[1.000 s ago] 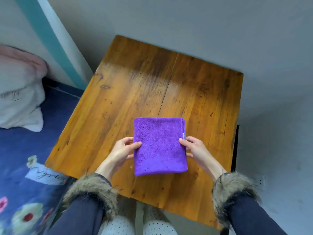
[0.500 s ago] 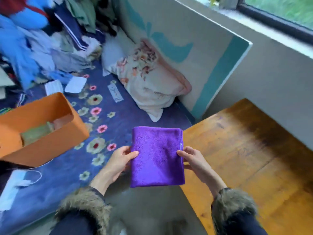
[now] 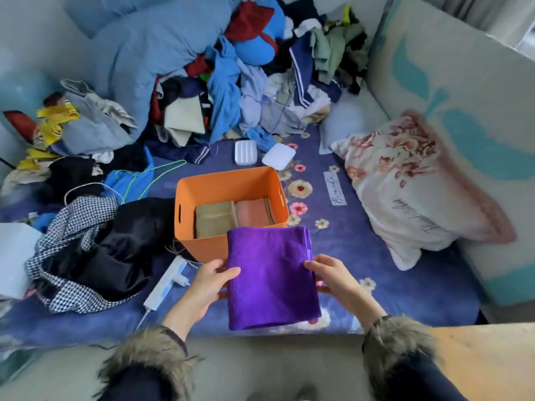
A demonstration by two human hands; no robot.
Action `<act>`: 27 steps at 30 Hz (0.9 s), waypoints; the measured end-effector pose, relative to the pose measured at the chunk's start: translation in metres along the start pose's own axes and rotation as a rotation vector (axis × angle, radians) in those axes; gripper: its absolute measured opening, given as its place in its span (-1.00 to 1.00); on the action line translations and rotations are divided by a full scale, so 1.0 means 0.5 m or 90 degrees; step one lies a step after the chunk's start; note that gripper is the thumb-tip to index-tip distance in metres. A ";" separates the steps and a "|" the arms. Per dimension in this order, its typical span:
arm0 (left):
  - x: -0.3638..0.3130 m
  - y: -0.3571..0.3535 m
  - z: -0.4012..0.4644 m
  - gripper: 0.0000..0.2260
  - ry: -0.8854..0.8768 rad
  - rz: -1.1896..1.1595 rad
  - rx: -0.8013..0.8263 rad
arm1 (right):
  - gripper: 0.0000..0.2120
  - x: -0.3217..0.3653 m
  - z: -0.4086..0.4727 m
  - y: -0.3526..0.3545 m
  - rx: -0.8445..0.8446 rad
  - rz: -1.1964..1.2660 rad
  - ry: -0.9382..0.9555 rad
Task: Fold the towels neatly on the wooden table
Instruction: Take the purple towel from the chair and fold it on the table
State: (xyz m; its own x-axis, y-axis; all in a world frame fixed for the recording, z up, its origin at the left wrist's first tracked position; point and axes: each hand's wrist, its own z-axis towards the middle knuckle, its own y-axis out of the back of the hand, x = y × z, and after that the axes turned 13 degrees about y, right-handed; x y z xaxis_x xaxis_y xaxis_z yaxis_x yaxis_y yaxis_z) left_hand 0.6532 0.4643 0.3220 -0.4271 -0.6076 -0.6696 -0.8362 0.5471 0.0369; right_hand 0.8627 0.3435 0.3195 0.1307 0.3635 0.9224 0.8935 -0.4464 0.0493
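A folded purple towel (image 3: 270,277) hangs flat in the air over a blue floral bed. My left hand (image 3: 207,285) grips its left edge, thumb on top. My right hand (image 3: 333,277) grips its right edge the same way. Just beyond the towel stands an orange bin (image 3: 231,183), and the towel's far edge overlaps the bin's near rim. Inside the bin lie a folded tan towel (image 3: 214,217) and a folded pink towel (image 3: 254,211). Only a corner of the wooden table (image 3: 486,360) shows at the lower right.
A heap of loose clothes (image 3: 231,76) fills the back of the bed. A black and checkered garment (image 3: 95,247) lies left of the bin. A floral pillow (image 3: 414,183) leans at the right. A white power strip (image 3: 165,283) lies near my left hand.
The purple towel was lifted off the wooden table and carried left in both hands. It now hovers over the bed at the orange bin, and the view turned left with it.
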 end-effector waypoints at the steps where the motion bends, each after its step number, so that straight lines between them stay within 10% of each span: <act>1: -0.006 0.018 0.015 -0.84 0.006 -0.005 -0.011 | -0.92 0.007 0.022 -0.015 0.011 -0.011 -0.003; 15: -0.234 0.088 0.447 -0.77 0.111 -0.118 -0.094 | -0.84 0.072 0.536 -0.089 0.032 -0.227 -0.037; 27: -0.152 0.069 0.835 -0.62 0.268 -0.103 -0.086 | -0.66 -0.112 0.860 -0.158 0.031 -0.570 -0.188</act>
State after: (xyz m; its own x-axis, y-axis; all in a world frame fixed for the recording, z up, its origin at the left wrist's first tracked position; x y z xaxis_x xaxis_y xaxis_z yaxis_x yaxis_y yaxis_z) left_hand 0.8004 0.7697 0.0645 -0.3663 -0.8751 -0.3162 -0.9290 0.3630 0.0719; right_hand 0.9695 0.7101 0.0994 -0.5155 0.7499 0.4146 0.7306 0.1318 0.6700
